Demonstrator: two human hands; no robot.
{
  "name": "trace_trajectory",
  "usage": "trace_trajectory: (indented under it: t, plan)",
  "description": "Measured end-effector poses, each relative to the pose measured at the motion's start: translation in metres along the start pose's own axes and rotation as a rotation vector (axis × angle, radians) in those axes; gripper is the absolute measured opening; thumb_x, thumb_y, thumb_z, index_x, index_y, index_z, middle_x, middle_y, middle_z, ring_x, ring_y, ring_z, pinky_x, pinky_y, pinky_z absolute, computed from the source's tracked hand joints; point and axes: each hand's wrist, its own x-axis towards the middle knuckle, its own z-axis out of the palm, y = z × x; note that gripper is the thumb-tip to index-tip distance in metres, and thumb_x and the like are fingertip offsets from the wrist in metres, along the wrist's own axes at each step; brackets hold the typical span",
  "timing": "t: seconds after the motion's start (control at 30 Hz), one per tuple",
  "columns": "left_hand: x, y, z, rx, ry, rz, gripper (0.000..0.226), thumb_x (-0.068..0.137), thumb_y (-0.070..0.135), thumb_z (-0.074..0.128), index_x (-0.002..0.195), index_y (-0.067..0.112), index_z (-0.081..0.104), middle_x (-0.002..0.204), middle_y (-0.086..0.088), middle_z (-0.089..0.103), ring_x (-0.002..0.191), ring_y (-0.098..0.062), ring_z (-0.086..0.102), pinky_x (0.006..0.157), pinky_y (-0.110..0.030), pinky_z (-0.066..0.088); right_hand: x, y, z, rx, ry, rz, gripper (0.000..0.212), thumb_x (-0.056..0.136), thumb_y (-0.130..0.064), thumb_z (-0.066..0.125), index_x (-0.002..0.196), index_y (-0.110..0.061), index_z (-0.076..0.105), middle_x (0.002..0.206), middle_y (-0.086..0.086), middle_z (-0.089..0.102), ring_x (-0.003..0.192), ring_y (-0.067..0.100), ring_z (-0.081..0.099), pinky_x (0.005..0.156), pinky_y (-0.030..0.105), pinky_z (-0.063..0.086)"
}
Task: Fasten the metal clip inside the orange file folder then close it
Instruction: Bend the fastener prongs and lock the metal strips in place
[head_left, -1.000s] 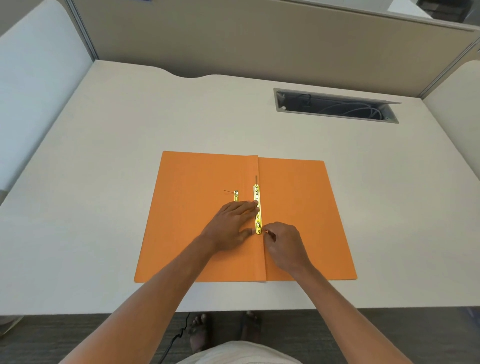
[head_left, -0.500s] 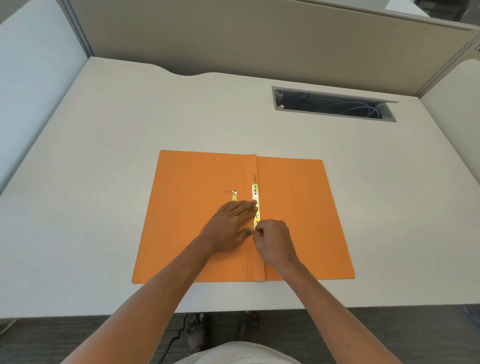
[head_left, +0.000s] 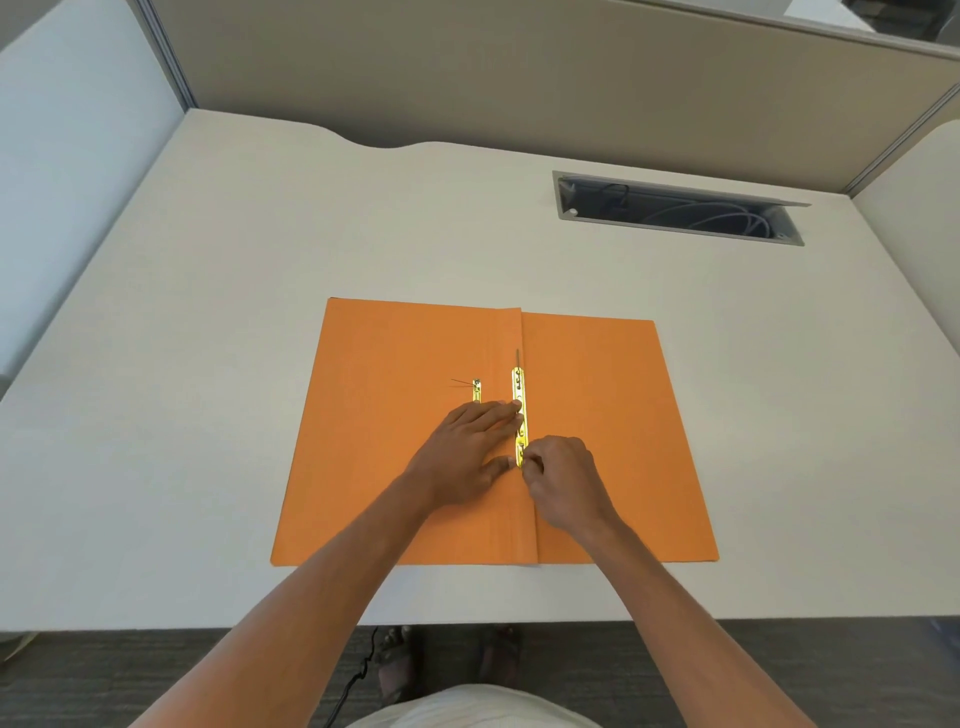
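An orange file folder (head_left: 613, 415) lies open and flat on the desk. Along its centre fold runs a yellow metal clip bar (head_left: 519, 392), with a thin prong sticking out at its far end. A second small yellow clip piece (head_left: 476, 391) lies on the left leaf, partly hidden by my fingers. My left hand (head_left: 462, 457) rests flat on the left leaf, fingertips pressing the bar's middle. My right hand (head_left: 563, 480) pinches the bar's near end with thumb and forefinger.
The folder lies on a white desk (head_left: 260, 312) enclosed by beige partition walls. A recessed cable slot (head_left: 675, 210) with wires sits at the back right. The desk's front edge is near my body, with feet and a cable on the floor below.
My right hand has moved left and slightly forward onto the near end of the clip bar and now pinches it. My left hand has stayed in place.
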Motion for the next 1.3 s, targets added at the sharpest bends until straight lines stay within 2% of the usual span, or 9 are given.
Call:
trace_trajectory:
  t: [0.13,0.27,0.43,0.6,0.77,0.9,1.0,1.07,1.3]
  plan:
    - [0.0,0.0,-0.001,-0.005,0.002,0.0,0.054,0.094,0.038,0.057,0.144,0.018,0.045,0.156,0.004,0.034,0.144,-0.015,0.029,0.118,-0.034,0.019,-0.005,0.005,0.004,-0.01,-0.008,-0.021,0.033,0.09,-0.003,0.047,0.058,-0.013,0.044,0.065,0.003,0.048,0.062,0.022,0.043,0.056,0.033,0.029]
    - [0.0,0.0,-0.001,-0.001,0.001,0.001,0.055,0.094,0.038,0.056,0.144,0.018,0.045,0.156,0.004,0.035,0.144,-0.015,0.029,0.118,-0.033,0.018,-0.006,0.008,0.006,-0.024,0.001,-0.034,0.025,0.095,-0.009,0.047,0.085,-0.002,0.068,0.087,0.009,0.062,0.077,0.024,0.056,0.065,0.035,0.043]
    - [-0.001,0.001,-0.001,-0.01,0.012,-0.001,0.054,0.093,0.037,0.058,0.142,0.017,0.047,0.155,0.003,0.037,0.143,-0.015,0.031,0.117,-0.034,0.022,-0.004,0.002,0.007,-0.115,-0.036,-0.012,0.024,0.095,-0.009,0.046,0.077,-0.005,0.061,0.08,0.005,0.053,0.07,0.021,0.046,0.06,0.029,0.031]
    - [-0.001,0.003,-0.002,-0.008,0.017,-0.003,0.054,0.093,0.037,0.059,0.141,0.017,0.048,0.155,0.003,0.038,0.143,-0.015,0.032,0.117,-0.035,0.022,0.013,-0.003,-0.006,-0.063,-0.153,0.093,0.038,0.088,-0.004,0.046,0.055,-0.016,0.033,0.067,0.008,0.043,0.062,0.029,0.041,0.05,0.031,0.024]
    - [-0.001,0.004,-0.002,-0.012,0.022,-0.009,0.054,0.091,0.035,0.061,0.14,0.017,0.05,0.153,0.004,0.039,0.142,-0.016,0.033,0.117,-0.034,0.023,0.023,-0.007,-0.01,-0.058,-0.224,0.146,0.022,0.09,-0.006,0.049,0.068,-0.009,0.044,0.083,0.017,0.056,0.072,0.031,0.049,0.055,0.029,0.03]
    - [0.0,0.004,-0.002,-0.007,0.021,-0.011,0.052,0.091,0.037,0.06,0.139,0.018,0.051,0.153,0.004,0.04,0.141,-0.015,0.034,0.116,-0.034,0.024,0.032,-0.011,-0.017,-0.066,-0.28,0.15,0.029,0.09,-0.007,0.052,0.065,-0.014,0.039,0.08,0.011,0.048,0.073,0.029,0.044,0.046,0.028,0.022]
    - [0.001,0.004,-0.003,-0.009,0.014,-0.008,0.05,0.092,0.036,0.058,0.139,0.02,0.05,0.153,0.004,0.041,0.141,-0.016,0.034,0.116,-0.035,0.025,0.035,-0.02,-0.019,-0.143,-0.314,0.136,0.007,0.092,-0.011,0.055,0.098,-0.008,0.054,0.098,0.017,0.056,0.087,0.037,0.055,0.056,0.03,0.031]
    - [0.001,0.005,-0.004,-0.026,0.009,0.003,0.05,0.091,0.033,0.057,0.139,0.019,0.05,0.152,0.003,0.042,0.14,-0.018,0.036,0.115,-0.037,0.027,0.036,-0.024,-0.016,-0.195,-0.328,0.118,0.022,0.091,-0.012,0.057,0.11,-0.003,0.053,0.11,0.019,0.058,0.097,0.037,0.059,0.064,0.033,0.036]
    - [0.0,0.004,-0.004,-0.024,-0.004,-0.006,0.054,0.089,0.027,0.054,0.142,0.017,0.048,0.155,0.003,0.038,0.142,-0.018,0.033,0.117,-0.036,0.023,0.007,-0.03,0.0,-0.311,-0.179,0.027,0.015,0.092,-0.007,0.052,0.105,-0.002,0.056,0.111,0.02,0.058,0.099,0.039,0.059,0.068,0.038,0.038]
